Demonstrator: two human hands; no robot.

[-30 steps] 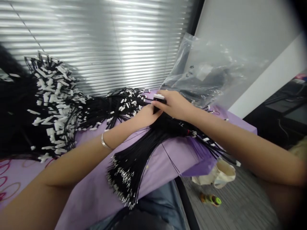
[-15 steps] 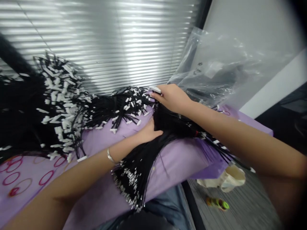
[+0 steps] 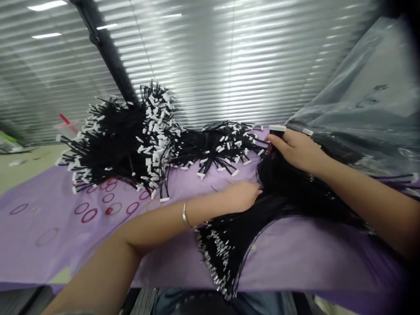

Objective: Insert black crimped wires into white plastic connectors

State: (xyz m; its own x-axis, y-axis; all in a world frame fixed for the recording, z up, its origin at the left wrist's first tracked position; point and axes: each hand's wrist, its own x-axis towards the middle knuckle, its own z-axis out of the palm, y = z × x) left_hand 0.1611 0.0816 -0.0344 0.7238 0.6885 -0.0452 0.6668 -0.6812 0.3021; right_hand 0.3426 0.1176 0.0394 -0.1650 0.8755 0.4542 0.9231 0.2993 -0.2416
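A thick bundle of thin black wires [image 3: 282,197] lies across the purple cloth [image 3: 59,245], its metal-tipped ends [image 3: 216,258] fanned toward me. My left hand [image 3: 243,196], with a silver bracelet on its wrist, presses on the bundle with its fingers closed on some wires. My right hand [image 3: 295,148] rests on the bundle's far part and pinches a white connector [image 3: 277,128] at its fingertips.
Two heaps of black wires with white connectors [image 3: 131,140] [image 3: 219,146] lie further back on the cloth. A clear plastic bag [image 3: 361,113] stands at the right. Window blinds [image 3: 210,61] close off the back. Red rings [image 3: 98,205] lie on the cloth at left.
The view has swung left and up. My left hand slid down the bundle toward me, away from the right hand. My right hand stays at the bundle's far part, on the white connector.
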